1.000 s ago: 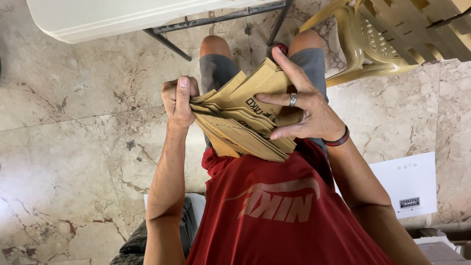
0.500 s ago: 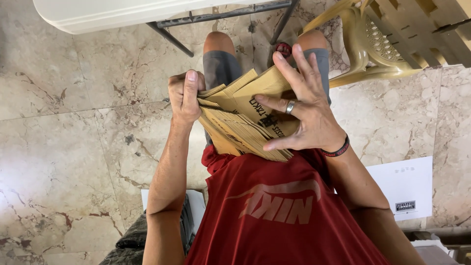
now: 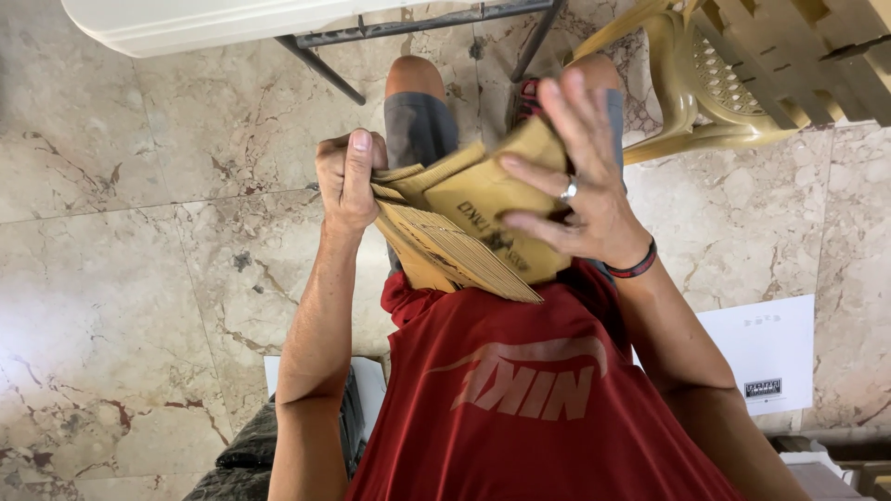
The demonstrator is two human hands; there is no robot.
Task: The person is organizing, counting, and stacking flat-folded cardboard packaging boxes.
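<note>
Both hands meet in front of the person's chest on a thick stack of tan paper envelopes (image 3: 464, 232). Left hand (image 3: 345, 181) is closed on the stack's left end, thumb on top and pointing away from the body, fingers curled underneath. Right hand (image 3: 580, 190) lies over the top sheet with its fingers spread and partly lifted, a ring on one finger and a dark band at the wrist; whether its thumb presses under the sheets cannot be told.

The stack's long axis runs roughly from one hand to the other, tilted so that the right end stands higher; its fanned edges face the red shirt (image 3: 520, 399). The left hand carries it, while the right hand is only on the upper sheets.

Beyond the hands, the knees and grey shorts (image 3: 418, 125) lie below the stack, then a marble floor (image 3: 139, 260) with open room to the left. A white tabletop (image 3: 186, 23) edges the far side, a tan plastic chair (image 3: 724, 83) stands close on the right, and a white sheet (image 3: 770, 353) lies on the floor beside the right arm.
</note>
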